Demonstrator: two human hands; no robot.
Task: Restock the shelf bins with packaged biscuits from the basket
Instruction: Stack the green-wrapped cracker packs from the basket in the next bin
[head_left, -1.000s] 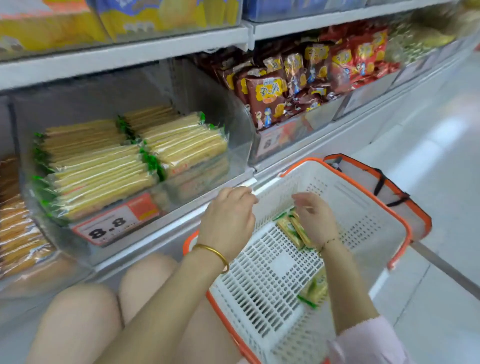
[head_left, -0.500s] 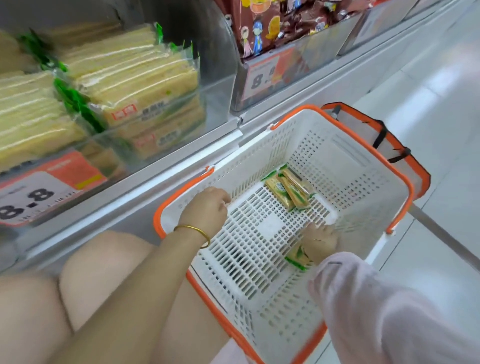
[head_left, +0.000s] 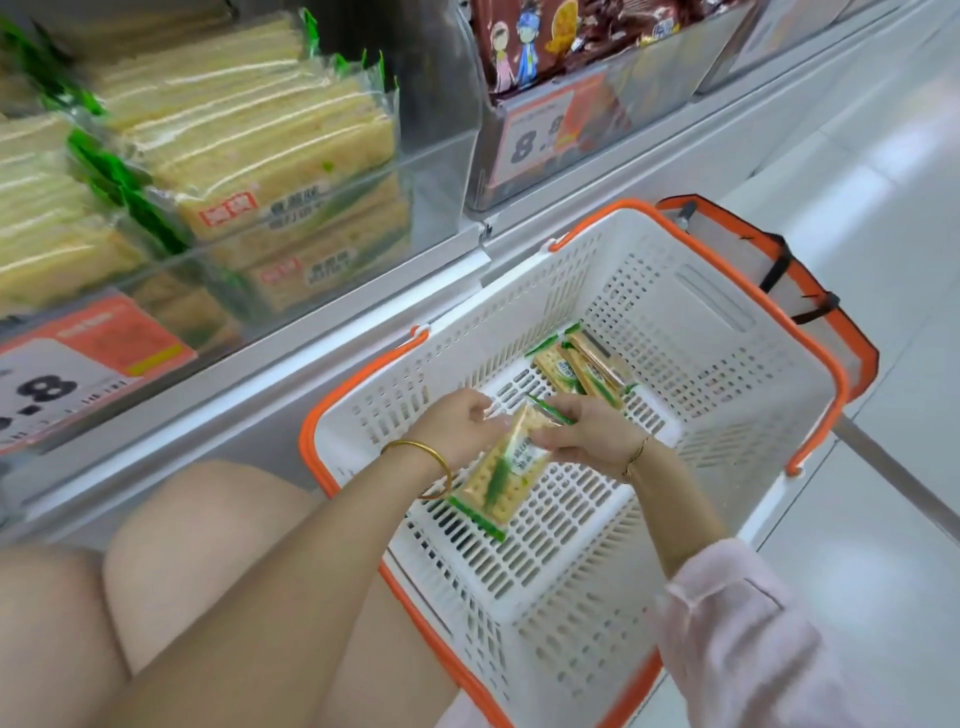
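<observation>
A white basket with an orange rim (head_left: 743, 332) stands on the floor by the shelf. Over its middle, my right hand (head_left: 587, 434) grips the top end of a green-and-yellow biscuit packet (head_left: 501, 475) that hangs tilted down to the left. My left hand (head_left: 457, 426), with a gold bangle at the wrist, touches the same packet from the left, fingers curled at its upper edge. Two more biscuit packets (head_left: 582, 369) lie on the basket floor beyond my hands. A clear shelf bin (head_left: 431, 156) up left holds stacked yellow biscuit packs (head_left: 249, 140).
A second bin (head_left: 597, 104) to the right holds brown snack bags behind an 8.8 price tag. Another price tag (head_left: 67, 374) hangs on the left bin front. My bare knees fill the lower left. White floor lies to the right of the basket.
My right hand has lifted a packet from the near basket floor. My left hand has left the basket rim and come to the packet. The view is closer in.
</observation>
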